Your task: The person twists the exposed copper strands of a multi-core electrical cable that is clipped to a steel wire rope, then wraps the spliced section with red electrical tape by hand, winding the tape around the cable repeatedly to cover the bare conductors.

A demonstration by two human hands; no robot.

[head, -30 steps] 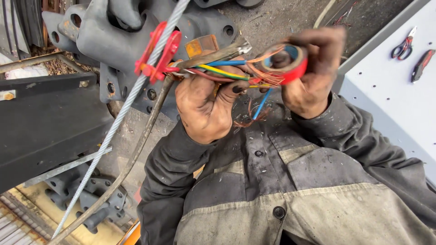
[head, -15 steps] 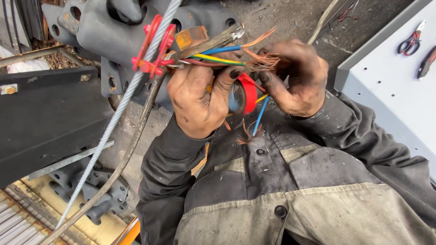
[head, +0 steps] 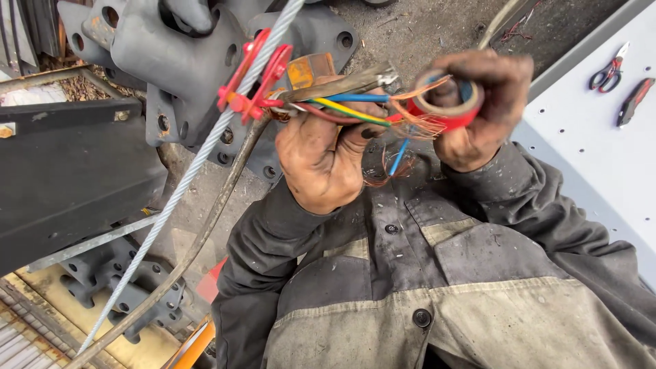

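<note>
Grey table [head: 601,171] with tools, beside dirt ground [head: 424,27]

On the pale perforated table top lie red-handled scissors [head: 608,72] and, just beside them, a dark red-trimmed folding tool [head: 634,101]; grey cast metal parts [head: 184,61] rest on the ground.

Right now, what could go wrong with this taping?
The bare copper strands fan out loose, so some may stay outside the red tape roll wrap or prick the right hand. The left hand alone grips the coloured wires; they could slip.

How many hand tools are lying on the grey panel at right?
2: red-handled scissors near the panel's top edge, and a red-and-black tool just right of them. Others may lie outside the frame.
</note>
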